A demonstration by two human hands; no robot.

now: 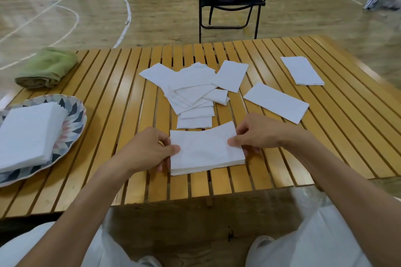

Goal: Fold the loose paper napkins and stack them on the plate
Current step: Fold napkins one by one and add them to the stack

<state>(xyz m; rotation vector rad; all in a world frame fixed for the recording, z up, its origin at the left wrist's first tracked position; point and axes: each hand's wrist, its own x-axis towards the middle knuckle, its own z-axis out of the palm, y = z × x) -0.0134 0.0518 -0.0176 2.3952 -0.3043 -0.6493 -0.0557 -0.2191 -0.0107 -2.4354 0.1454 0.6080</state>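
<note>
A folded white napkin (206, 151) lies near the front edge of the slatted wooden table (325, 136). My left hand (147, 149) pinches its left edge and my right hand (258, 134) pinches its right edge, thumbs on top. Just beyond it a loose pile of several white napkins (191, 89) spreads over the table's middle. Two more napkins lie apart to the right, one near (275, 102) and one far (301, 70). At the left stands a patterned plate (73, 115) bearing a stack of folded napkins (26, 134).
A rolled green towel (46, 68) lies at the table's far left corner. Behind the table stands a black folding chair (230, 6) with a dark printed bag on it. Wooden gym floor surrounds the table. My knees in white clothing show below the front edge.
</note>
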